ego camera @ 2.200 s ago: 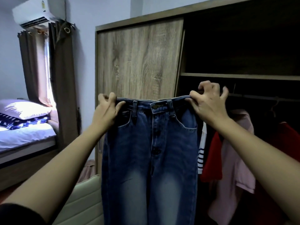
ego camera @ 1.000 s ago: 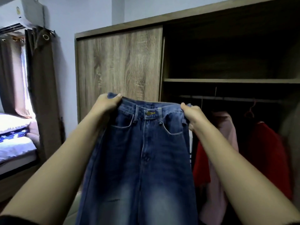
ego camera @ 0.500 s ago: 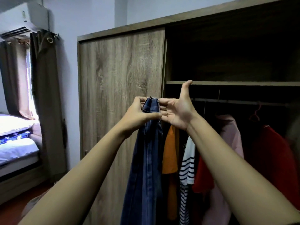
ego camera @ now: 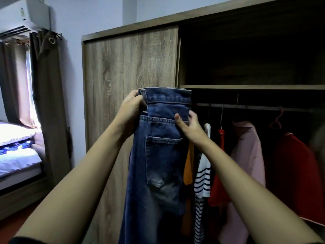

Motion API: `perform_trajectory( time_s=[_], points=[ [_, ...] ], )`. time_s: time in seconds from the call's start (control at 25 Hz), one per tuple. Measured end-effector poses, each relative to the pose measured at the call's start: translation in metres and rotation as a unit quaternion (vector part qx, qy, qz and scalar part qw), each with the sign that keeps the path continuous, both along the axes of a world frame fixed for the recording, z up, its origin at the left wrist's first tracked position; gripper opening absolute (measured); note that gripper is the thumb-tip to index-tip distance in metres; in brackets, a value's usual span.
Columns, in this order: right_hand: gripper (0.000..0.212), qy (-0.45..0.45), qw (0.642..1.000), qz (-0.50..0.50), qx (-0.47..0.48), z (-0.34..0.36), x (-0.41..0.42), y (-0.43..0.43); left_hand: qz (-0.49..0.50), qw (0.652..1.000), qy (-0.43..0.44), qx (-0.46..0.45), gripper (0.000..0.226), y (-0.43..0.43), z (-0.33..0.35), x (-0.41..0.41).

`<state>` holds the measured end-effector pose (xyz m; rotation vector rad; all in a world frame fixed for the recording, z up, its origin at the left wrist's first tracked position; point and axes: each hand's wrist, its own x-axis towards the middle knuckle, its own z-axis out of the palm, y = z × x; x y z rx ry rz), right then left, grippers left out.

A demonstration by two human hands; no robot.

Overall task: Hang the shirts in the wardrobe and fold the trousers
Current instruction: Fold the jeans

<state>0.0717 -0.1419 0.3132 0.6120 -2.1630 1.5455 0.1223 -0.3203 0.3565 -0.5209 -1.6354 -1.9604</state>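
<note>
Blue jeans, folded in half lengthwise with a back pocket facing me, hang in front of the wardrobe. My left hand grips the waistband at its left edge. My right hand holds the right side just below the waistband, thumb on the denim in front and fingers behind. Inside the open wardrobe, shirts hang on the rail: an orange one, a striped one, a red one, a pink one and another red one.
The wardrobe's sliding wooden door stands shut on the left half. A curtain and a bed are at the far left, under an air conditioner. An empty pink hanger hangs on the rail.
The jeans went from spread wide by the waistband to folded in half lengthwise. My hands came together, then my right hand moved down to the right side below the waistband.
</note>
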Motion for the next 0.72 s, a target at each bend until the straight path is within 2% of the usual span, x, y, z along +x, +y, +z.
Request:
perform_trajectory(
  time_s=[0.08, 0.16, 0.24, 0.32, 0.36, 0.44, 0.48, 0.64, 0.72],
  points=[
    [0.048, 0.032, 0.999, 0.035, -0.015, -0.004, -0.002, -0.005, 0.002, 0.998, 0.015, -0.054, 0.029, -0.016, 0.001, -0.001],
    [0.04, 0.09, 0.995, 0.009, -0.037, 0.006, 0.0, -0.013, 0.055, 0.994, 0.013, -0.098, 0.027, -0.029, 0.004, -0.01],
    [0.037, 0.134, 0.989, -0.061, -0.034, 0.016, 0.0, -0.019, 0.08, 0.989, 0.009, -0.124, 0.021, -0.034, 0.004, -0.021],
    [0.04, 0.146, 0.981, -0.127, -0.014, 0.022, 0.0, -0.019, 0.092, 0.988, 0.003, -0.121, 0.046, -0.029, 0.004, -0.027],
    [0.041, 0.149, 0.979, -0.137, 0.002, 0.025, 0.002, -0.017, 0.139, 0.981, 0.007, -0.139, 0.053, -0.025, 0.005, -0.024],
    [0.041, 0.166, 0.979, -0.113, 0.029, 0.034, 0.005, -0.009, 0.245, 0.953, 0.035, -0.177, 0.048, -0.022, 0.012, -0.02],
    [0.041, 0.175, 0.978, -0.102, 0.044, 0.038, 0.009, -0.005, 0.253, 0.949, 0.042, -0.183, 0.044, -0.024, 0.017, -0.021],
    [0.043, 0.196, 0.976, -0.094, 0.035, 0.044, 0.011, 0.019, 0.131, 0.973, 0.089, -0.168, 0.047, -0.009, 0.03, -0.022],
    [0.045, 0.18, 0.982, -0.047, -0.012, 0.043, 0.009, 0.034, 0.124, 0.971, 0.116, -0.169, 0.041, 0.008, 0.035, -0.026]
  ],
)
